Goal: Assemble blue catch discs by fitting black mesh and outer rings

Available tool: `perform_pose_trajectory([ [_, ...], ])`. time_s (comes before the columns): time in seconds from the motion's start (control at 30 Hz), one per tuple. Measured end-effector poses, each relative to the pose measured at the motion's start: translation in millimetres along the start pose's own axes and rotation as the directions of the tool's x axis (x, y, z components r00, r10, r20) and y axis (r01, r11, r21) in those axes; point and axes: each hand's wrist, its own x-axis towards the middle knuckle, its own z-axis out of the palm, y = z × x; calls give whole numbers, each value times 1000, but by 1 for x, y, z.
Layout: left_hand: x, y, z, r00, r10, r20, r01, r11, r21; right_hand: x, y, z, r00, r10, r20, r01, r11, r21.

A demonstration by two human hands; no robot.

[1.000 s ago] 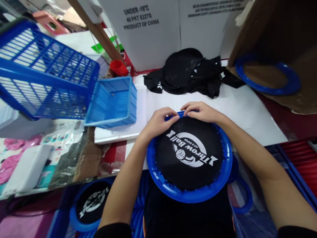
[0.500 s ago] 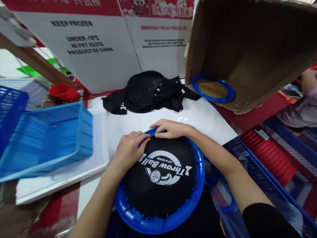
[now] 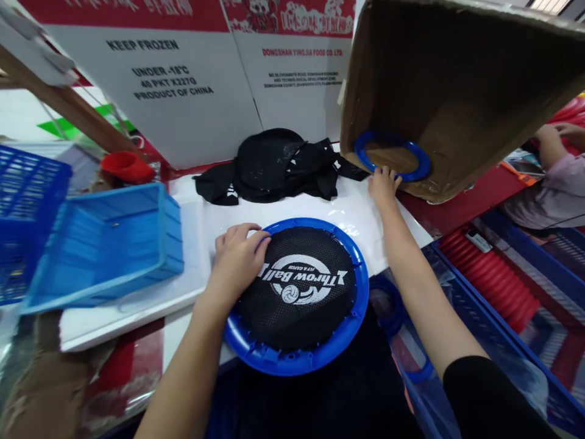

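A round blue plastic frame (image 3: 361,286) with a black mesh centre (image 3: 297,329) printed "Throw Ball" lies in front of me, at the table's near edge. My left hand (image 3: 240,256) grips its left upper rim, thumb and fingers closed on it. My right hand (image 3: 384,186) reaches forward into the mouth of the cardboard box, its fingers curled over the near edge of a loose blue ring (image 3: 418,160). The undersides of those fingers are hidden. Behind the frame is a heap of black mesh fabric pieces (image 3: 269,167).
The cardboard box (image 3: 439,116) stands tilted at right. At left are a light blue bin (image 3: 105,238) on a white foam tray (image 3: 196,244), a blue crate (image 3: 31,213) and a red cup-like piece (image 3: 127,167). Stacked red rings (image 3: 489,280) lie lower right; another person's arm (image 3: 551,146) is beyond.
My right hand has left the frame's upper rim and moved forward and right to the blue ring in the box. The left hand stays on the rim.
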Motion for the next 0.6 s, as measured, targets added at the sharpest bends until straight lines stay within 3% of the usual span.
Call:
perform_pose_trajectory([
  [0.1, -17, 2, -14, 998, 53, -20, -55, 991, -123, -5, -8, 7, 999, -37, -39, 36, 999, -41],
  [0.2, -62, 25, -23, 995, 100, -31, -104, 966, -236, -6, -13, 8, 997, -48, -57, 45, 998, -52],
  [0.37, -132, 77, -7, 988, 64, 143, -41, 987, -157, -4, -13, 8, 1000, -10, -16, 9, 998, -64],
  [0.47, -135, 87, 2, 988, 12, 155, 14, 986, -165, -6, -13, 9, 1000, 11, -15, -12, 997, -71],
  [0.6, -137, 89, -14, 993, -51, 106, 84, 938, -337, -9, -13, 9, 998, 6, -56, -9, 998, -60],
])
